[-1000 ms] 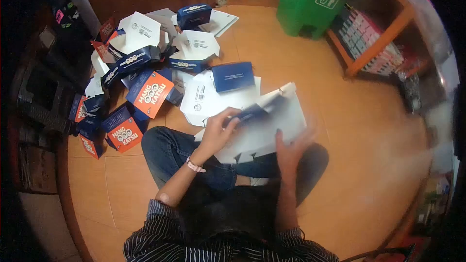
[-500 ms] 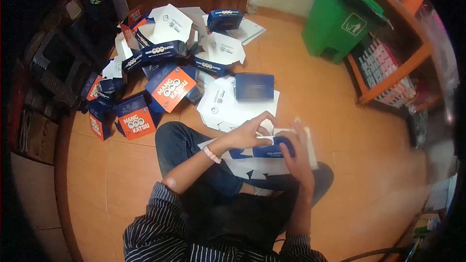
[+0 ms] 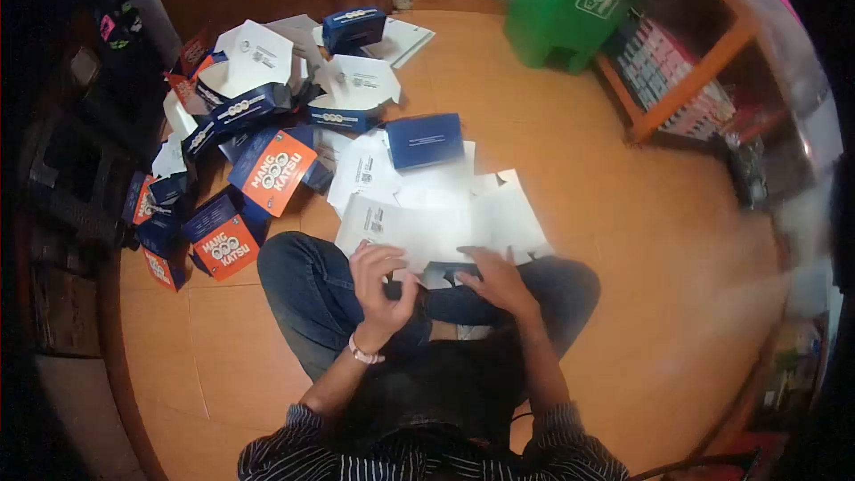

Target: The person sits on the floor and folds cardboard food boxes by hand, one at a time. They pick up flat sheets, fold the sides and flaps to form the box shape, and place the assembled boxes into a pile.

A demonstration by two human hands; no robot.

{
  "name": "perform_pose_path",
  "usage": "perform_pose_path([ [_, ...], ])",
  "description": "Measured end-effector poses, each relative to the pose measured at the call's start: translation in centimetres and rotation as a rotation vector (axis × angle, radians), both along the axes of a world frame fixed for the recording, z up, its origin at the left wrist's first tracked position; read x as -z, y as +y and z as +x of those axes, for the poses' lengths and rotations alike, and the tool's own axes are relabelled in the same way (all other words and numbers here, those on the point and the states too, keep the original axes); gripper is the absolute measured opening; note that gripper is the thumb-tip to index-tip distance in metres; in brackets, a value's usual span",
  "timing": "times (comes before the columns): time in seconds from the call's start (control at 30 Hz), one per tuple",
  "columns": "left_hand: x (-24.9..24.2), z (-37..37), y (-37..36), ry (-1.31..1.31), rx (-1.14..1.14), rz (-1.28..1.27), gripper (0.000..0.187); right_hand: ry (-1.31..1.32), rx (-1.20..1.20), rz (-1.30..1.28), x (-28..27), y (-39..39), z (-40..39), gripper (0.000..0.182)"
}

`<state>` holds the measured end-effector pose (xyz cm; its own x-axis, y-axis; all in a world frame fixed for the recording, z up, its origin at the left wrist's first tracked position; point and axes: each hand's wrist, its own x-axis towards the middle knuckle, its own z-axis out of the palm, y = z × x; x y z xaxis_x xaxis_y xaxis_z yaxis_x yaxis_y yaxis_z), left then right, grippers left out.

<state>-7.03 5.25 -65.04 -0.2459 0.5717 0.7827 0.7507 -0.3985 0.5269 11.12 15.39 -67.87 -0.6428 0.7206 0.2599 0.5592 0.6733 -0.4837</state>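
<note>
A partly folded cardboard box blank (image 3: 419, 224), white inside with small dark print, lies across my lap with its near edge turned up. My left hand (image 3: 381, 289) is at its near left edge, fingers curved and apart from the thumb. At the near right edge, my right hand (image 3: 499, 281) holds a flap, fingers over the board and thumb on the near side. Blue outer board shows between the hands. Just beyond lies a closed dark blue box (image 3: 425, 140), resting on more flat white blanks (image 3: 363, 165).
A heap of blue and orange boxes (image 3: 278, 174) spreads over the floor at the left. A green bin (image 3: 565, 13) stands by the wall at the upper right, beside an orange-edged shelf (image 3: 686, 80). Tiled floor (image 3: 623, 214) extends to my right.
My hands have moved apart and nearer to me. The blank has opened out, its white inner side now spread over my legs. The view has shifted, so the surroundings sit further left.
</note>
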Motion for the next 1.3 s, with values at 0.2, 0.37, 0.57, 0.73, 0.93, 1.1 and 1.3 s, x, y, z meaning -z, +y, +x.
perform_pose_path([
  [0.2, 4.6, 1.9, -3.0, -0.066, -0.011, -0.199, 0.021, -0.272, 0.026, -0.012, 7.1, 1.5, 0.0, 0.011],
  [0.37, 6.9, 3.4, -3.0, -0.167, -0.095, -0.347, 0.027, -0.035, 0.197, 0.084, 4.5, 3.0, -1.2, 0.008],
  [0.57, 3.1, 1.6, 4.7, -0.299, -0.306, -0.273, 0.038, 0.575, 0.173, 0.006, -2.0, 1.7, -2.5, 0.007],
  [0.73, -0.6, 0.3, 7.1, -0.318, -0.248, -0.138, 0.034, 0.807, 0.248, -0.134, -3.7, 0.3, -2.1, 0.01],
  [0.93, -6.6, 2.1, 5.6, 0.084, 0.207, -0.2, 0.02, 0.97, 0.195, 0.128, -6.9, 0.4, -2.4, 0.009],
  [1.1, -7.7, 0.3, 5.5, 0.127, 0.513, -0.182, 0.047, 0.998, 0.238, 0.042, -7.8, 0.4, -0.9, 0.011],
  [1.3, -2.5, -3.7, 6.2, -0.545, 0.155, -0.102, 0.088, 1.653, 0.156, -0.752, -5.7, 1.0, 1.4, 0.033],
])
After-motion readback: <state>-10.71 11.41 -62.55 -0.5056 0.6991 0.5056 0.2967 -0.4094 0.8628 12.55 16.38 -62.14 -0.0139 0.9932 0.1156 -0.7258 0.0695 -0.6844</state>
